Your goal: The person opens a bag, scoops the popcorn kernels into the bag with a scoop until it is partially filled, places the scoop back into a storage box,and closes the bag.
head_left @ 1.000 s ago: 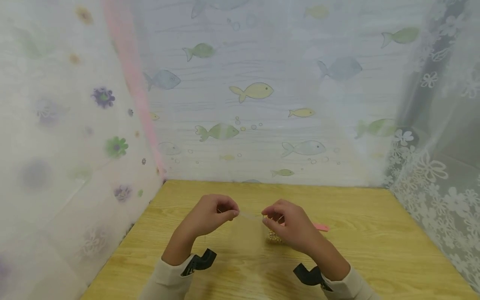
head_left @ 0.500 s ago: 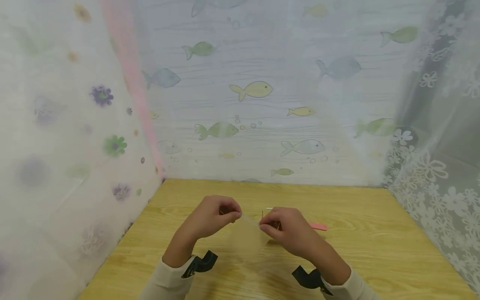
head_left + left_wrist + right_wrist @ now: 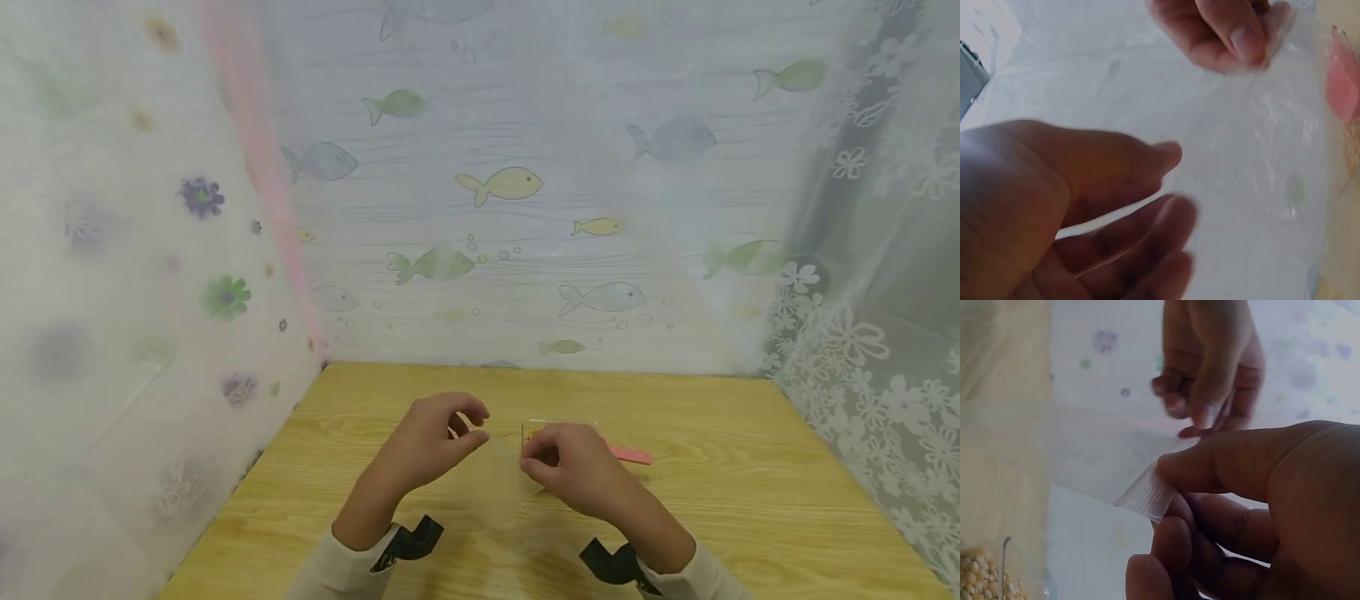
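Note:
A clear plastic zip bag [image 3: 489,492] hangs between the two hands above the table. My right hand [image 3: 581,467] pinches one top corner of it between thumb and fingers; in the right wrist view the gripped strip of the bag [image 3: 1085,450] is creased. My left hand [image 3: 435,437] is at the bag's other top corner, thumb and fingers spread apart with nothing gripped. Whether a left fingertip still brushes the plastic I cannot tell. Behind the right hand, partly hidden, stands a clear container of corn kernels [image 3: 977,575] with a pink scoop [image 3: 632,455].
The wood-grain table [image 3: 375,400] runs to a fish-print curtain [image 3: 502,183] at the back. Flower-print sheeting [image 3: 225,296] closes the left side, and lace-patterned sheeting [image 3: 855,333] the right. A dark strap sits on each wrist.
My left thumb and fingers have parted from their pinch on the bag's edge. The right hand has come slightly lower and keeps its corner; the bag now slants down to the right.

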`<state>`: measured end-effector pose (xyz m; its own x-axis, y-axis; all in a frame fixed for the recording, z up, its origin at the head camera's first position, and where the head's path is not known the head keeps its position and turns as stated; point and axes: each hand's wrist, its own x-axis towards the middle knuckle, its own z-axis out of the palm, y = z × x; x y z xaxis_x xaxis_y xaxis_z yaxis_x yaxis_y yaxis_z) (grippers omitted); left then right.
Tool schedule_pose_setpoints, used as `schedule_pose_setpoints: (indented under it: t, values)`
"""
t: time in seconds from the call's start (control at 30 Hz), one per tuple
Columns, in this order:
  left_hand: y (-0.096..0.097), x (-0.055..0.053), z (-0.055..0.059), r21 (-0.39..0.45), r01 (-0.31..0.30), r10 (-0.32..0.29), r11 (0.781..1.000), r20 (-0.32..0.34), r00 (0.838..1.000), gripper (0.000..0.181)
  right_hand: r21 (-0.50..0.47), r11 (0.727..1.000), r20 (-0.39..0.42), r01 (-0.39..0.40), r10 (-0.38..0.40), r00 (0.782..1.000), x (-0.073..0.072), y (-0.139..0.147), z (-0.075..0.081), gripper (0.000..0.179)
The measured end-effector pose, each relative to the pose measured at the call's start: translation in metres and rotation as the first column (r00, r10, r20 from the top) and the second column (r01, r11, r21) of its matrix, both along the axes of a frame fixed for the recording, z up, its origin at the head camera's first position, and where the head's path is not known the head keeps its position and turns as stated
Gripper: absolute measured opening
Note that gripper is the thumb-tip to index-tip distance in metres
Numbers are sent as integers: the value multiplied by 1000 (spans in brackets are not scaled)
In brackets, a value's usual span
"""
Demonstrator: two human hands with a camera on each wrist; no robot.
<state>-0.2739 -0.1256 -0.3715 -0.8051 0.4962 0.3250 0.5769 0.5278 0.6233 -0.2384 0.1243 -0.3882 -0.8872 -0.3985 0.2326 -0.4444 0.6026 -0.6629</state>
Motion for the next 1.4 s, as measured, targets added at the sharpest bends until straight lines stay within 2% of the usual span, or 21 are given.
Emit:
schedule_pose_setpoints:
  t: [0.1, 0.17, 0.37, 0.53, 0.63, 0.8, 0.97, 1.13, 1.4]
  values:
    - [5, 7, 2, 35, -27, 29, 999, -46, 999, 14, -33, 999, 33, 16, -15, 999, -2, 0, -1, 11]
    - [9, 11, 2, 54, -22, 25, 998, -42, 999, 11, -48, 998, 49, 37, -34, 998, -3, 1, -2, 11]
    - [21, 9, -5, 31, 20, -21, 999, 36, 999, 14, -86, 991, 75, 107, -100, 992, -5, 1, -1, 10]
    - [29, 4, -13, 10, 1, -2, 1000, 119, 993, 27, -145, 978, 131, 147, -128, 983, -5, 2, -5, 11]
    - [31, 3, -17, 13, -16, 14, 1000, 170, 985, 32, -186, 972, 162, 142, -112, 980, -5, 3, -7, 13]
    - [33, 1, -18, 30, 5, -11, 1000, 209, 978, 34, -223, 971, 175, 90, -51, 983, -6, 3, -7, 17]
    - [30, 2, -15, 53, 39, -49, 998, 205, 978, 26, -263, 964, 193, 28, 24, 981, -8, 0, -7, 16]
    - [29, 2, -14, 72, 71, -83, 995, 178, 981, 20, -278, 960, 202, 4, 55, 978, -8, -1, -7, 14]
    - [29, 4, -12, 100, 81, -99, 992, 193, 976, 22, -323, 946, 246, -5, 89, 965, -6, -2, -6, 17]
